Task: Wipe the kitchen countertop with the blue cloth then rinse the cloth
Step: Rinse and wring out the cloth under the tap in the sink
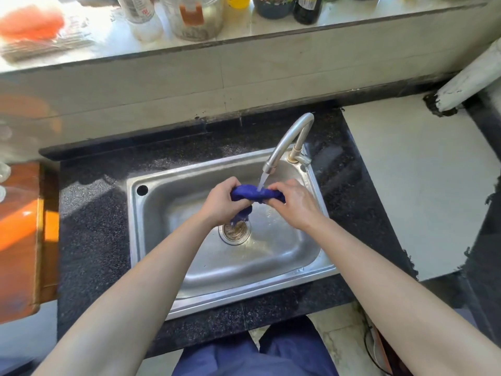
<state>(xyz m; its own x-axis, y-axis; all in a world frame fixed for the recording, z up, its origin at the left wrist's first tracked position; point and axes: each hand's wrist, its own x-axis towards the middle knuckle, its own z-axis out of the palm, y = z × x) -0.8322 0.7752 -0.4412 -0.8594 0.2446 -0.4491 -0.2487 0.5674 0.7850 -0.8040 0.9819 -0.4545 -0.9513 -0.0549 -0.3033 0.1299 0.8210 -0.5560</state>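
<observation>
Both hands hold the blue cloth (254, 195) over the sink (151, 213), bunched into a short roll between them. The left hand (223, 203) grips one end with curled fingers; the right hand (294, 203) grips the other end, close to the sink's right wall. A tail of cloth hangs from under the left hand toward the drain (235, 232). Water (262, 181) runs from the tap (291, 139) straight onto the middle of the cloth, between the two hands.

The tap's base stands at the sink's back right corner, its spout arching forward and left over the basin. Inside the basin there is open room to the left of and in front of the hands. The dark speckled bench (92, 226) frames the sink on all sides, with a wide strip on the left and a narrow one along the front edge. A pale slab (423, 180) lies to the right of the sink. An orange board (19, 234) sits at the bench's left edge. On the sill (298, 25) behind stand jars and bottles (307, 8).
</observation>
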